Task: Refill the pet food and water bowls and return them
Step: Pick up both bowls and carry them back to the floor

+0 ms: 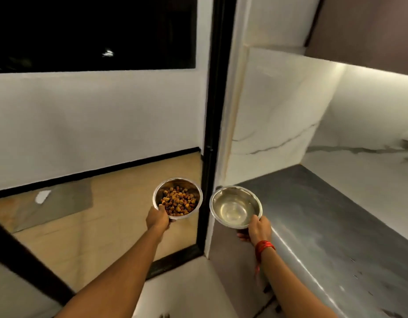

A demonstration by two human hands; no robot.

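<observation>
A: Two round steel bowls, both held up in the air. Food bowl [177, 198] on the L side, shiny metal w/ thin rolled rim, holds a heap of small brown and orange kibble [179, 201] chunks.

B: And the other one?

A: Water bowl [235, 207], same polished steel, smooth inside, pale reflections at the bottom. Can't tell if there's water in it.

B: Grip?

A: Left hand [157, 218] clamps the food bowl at its near rim, thumb hooked over the edge touching the kibble side, rest of the fingers under the bowl, hidden. Right hand [259, 229] pinches the water bowl's near rim, thumb on top, fingers curled underneath. Red thread band [264, 246] on that wrist.

B: Where are they rel. to the room?

A: Food bowl hangs over tan tiled floor [111, 214], just L of a black door frame [209, 138]. Water bowl is R of the frame, at the near corner of a grey, dull-sheen countertop [313, 226]. White marble-look wall [278, 111] w/ grey veins behind it. Dark window [93, 31] upper L, grey mat [60, 203] on the floor.
</observation>
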